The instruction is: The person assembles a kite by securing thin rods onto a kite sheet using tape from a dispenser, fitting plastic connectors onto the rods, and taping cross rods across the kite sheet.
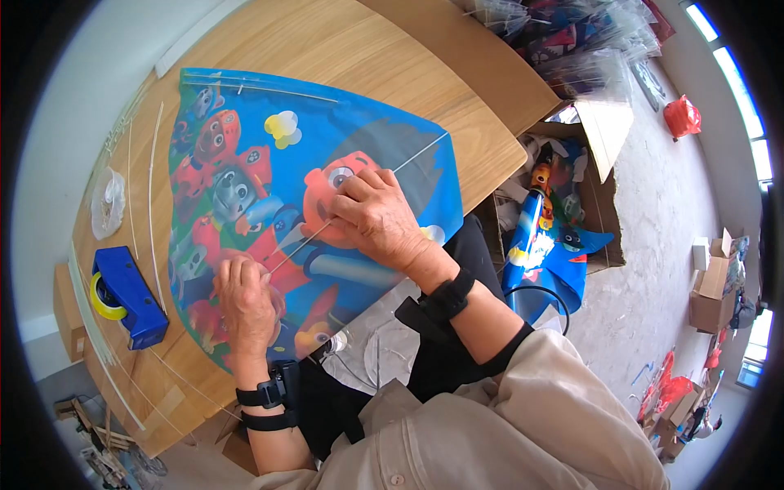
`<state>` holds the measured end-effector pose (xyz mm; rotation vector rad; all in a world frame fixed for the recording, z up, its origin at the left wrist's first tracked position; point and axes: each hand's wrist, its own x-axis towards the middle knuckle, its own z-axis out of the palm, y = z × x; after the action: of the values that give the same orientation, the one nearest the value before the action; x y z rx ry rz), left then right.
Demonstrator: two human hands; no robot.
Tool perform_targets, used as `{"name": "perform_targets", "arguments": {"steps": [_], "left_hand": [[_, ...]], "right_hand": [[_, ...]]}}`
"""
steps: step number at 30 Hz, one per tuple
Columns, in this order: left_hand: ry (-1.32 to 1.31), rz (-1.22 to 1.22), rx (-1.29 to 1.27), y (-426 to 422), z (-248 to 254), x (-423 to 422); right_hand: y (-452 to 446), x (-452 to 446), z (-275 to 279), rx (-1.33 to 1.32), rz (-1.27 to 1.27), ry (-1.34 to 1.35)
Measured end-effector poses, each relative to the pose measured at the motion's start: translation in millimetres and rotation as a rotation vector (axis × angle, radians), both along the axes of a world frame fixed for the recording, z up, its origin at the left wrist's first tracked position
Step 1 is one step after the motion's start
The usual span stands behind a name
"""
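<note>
A blue kite sheet (pixel 282 175) printed with cartoon characters lies spread over the wooden table, its lower side reaching over my lap. One thin pale rod (pixel 420 153) crosses it diagonally. My right hand (pixel 380 216) is closed with its fingers pinching that rod near the middle of the sheet. At the rod's lower left end, my left hand (pixel 245 302) is closed around it, fingers curled; its fingertips are partly hidden. Another thin rod (pixel 286 93) lies along the sheet's upper edge.
A blue tape dispenser (pixel 135 298) with yellow tape stands left on the table (pixel 392 73), near several loose thin rods (pixel 153 188) and a small clear plastic bag (pixel 108 204). Right of the table, an open cardboard box (pixel 604 220) holds printed sheets. Plastic-wrapped bundles (pixel 572 41) lie behind it.
</note>
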<state>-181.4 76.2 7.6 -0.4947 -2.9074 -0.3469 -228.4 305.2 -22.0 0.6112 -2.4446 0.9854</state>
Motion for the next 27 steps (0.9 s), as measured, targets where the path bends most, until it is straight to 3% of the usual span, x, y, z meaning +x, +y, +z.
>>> {"name": "perform_targets", "arguments": {"steps": [7,9,10,13,15,27], "left_hand": [[-0.003,0.015,0.008,-0.2,0.6,1.7],[0.044,-0.011,0.051,-11.2,-2.0,6.6],[0.035,0.023,0.033,-11.8,-0.3,6.4],[0.008,0.013,0.069,-2.3,0.2,-0.2],[-0.004,0.015,0.100,-2.9,-1.6,-0.4],[0.002,0.043,0.107,-5.0,-5.6,1.1]], "right_hand": [[-1.0,0.1,-1.4,0.075,0.020,-0.070],[-7.4,-1.4,-4.1,0.022,0.078,0.030],[2.1,-6.5,-4.7,-0.148,0.057,0.059],[5.5,-2.7,-4.5,-0.173,-0.026,0.006],[6.5,-0.8,-4.2,-0.141,-0.112,-0.013],[0.3,0.3,0.3,0.042,-0.008,-0.020]]}}
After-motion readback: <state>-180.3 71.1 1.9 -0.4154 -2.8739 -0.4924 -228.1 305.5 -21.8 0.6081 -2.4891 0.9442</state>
